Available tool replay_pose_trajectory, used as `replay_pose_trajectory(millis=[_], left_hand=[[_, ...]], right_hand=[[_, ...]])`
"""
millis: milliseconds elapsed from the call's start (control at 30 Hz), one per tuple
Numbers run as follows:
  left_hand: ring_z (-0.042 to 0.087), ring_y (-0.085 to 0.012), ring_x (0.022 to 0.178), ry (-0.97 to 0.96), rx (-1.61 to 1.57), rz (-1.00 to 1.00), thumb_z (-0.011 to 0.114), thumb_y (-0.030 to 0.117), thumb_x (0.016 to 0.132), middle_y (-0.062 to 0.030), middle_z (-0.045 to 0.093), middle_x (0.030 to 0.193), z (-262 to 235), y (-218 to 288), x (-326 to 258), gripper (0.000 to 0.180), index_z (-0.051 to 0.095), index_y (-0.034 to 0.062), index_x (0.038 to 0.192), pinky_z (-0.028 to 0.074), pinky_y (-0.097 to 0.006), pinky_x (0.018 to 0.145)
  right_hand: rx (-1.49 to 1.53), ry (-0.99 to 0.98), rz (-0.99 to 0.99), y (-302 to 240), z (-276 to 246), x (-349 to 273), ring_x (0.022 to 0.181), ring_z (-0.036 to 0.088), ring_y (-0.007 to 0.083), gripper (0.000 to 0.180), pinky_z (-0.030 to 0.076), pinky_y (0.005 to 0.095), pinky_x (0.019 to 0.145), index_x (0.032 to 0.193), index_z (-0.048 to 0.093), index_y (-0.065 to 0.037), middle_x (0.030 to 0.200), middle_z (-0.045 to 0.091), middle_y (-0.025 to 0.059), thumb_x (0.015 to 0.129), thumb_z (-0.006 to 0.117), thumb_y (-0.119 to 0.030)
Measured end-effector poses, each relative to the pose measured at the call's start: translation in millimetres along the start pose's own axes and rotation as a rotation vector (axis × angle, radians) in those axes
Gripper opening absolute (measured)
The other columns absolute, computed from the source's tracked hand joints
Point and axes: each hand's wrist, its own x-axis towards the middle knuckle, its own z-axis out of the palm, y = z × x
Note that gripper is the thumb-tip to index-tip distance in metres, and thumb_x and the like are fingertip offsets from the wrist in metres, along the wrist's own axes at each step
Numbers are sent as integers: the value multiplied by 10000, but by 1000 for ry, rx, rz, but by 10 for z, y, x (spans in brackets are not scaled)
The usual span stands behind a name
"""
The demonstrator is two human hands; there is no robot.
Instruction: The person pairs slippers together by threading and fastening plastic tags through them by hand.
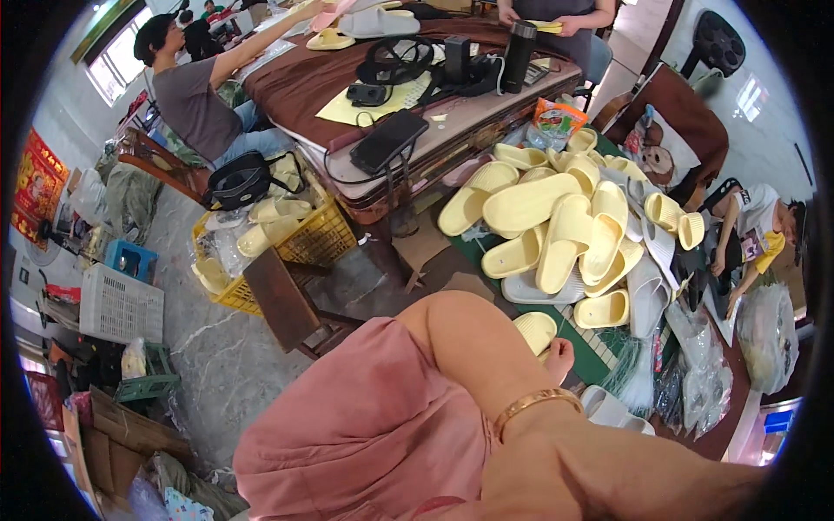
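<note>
My left arm comes from a pink sleeve (365, 417), bends at the elbow and crosses in front of me. A gold bracelet (539, 404) circles its wrist. My left hand (599, 464) is large and close at the lower edge, its fingers not distinguishable. Past that forearm, part of my right hand (560, 361) shows with curled fingers at the edge of a pale yellow slipper (534, 331). The forearm hides the rest of that hand and part of the slipper. Just beyond lies a heap of pale yellow slippers (565, 230), with grey slippers (649, 295) mixed in.
A brown-covered table (295, 91) holds a black phone (389, 141) and a dark bottle (519, 56). Left of me are a yellow crate (330, 234) of slippers and a wooden chair (282, 304). Clear plastic bags (695, 382) lie at the right. Other people sit or stand around.
</note>
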Motion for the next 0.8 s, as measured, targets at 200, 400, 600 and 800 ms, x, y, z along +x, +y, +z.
replay_pose_trajectory(millis=[200, 400, 600, 800], left_hand=[[507, -251, 963, 40, -353, -270, 433, 513, 873, -182, 526, 1124, 39, -34, -55, 634, 504, -43, 1169, 398, -346, 827], [540, -244, 884, 55, -717, -521, 440, 615, 850, -186, 558, 1061, -153, 18, 10, 716, 545, -37, 1126, 410, -334, 766], [559, -256, 946, 558, -642, -665, 477, 783, 711, -174, 566, 1082, -67, 128, 230, 971, 500, -65, 1182, 429, -317, 781], [483, -203, 1149, 177, -1136, -632, 465, 296, 920, -92, 505, 1269, 202, -30, 115, 411, 523, 25, 1224, 408, -382, 929]], right_hand=[[-3, 25, 44, -80, -48, -15, 659, 494, 106, 70, 432, 259, 615, 811, 579, -14, 730, 567, 14, 847, 551, -68], [-13, 32, 37, -24, -47, -16, 659, 484, 107, 59, 427, 253, 621, 817, 575, -10, 727, 561, 21, 838, 566, -64], [42, 1, 28, 139, -28, -3, 660, 489, 95, 65, 422, 240, 612, 830, 580, -6, 729, 563, 16, 843, 563, -68], [24, 16, 32, -32, -25, -33, 653, 496, 103, 65, 426, 245, 612, 835, 583, -5, 726, 574, 25, 846, 564, -66]])
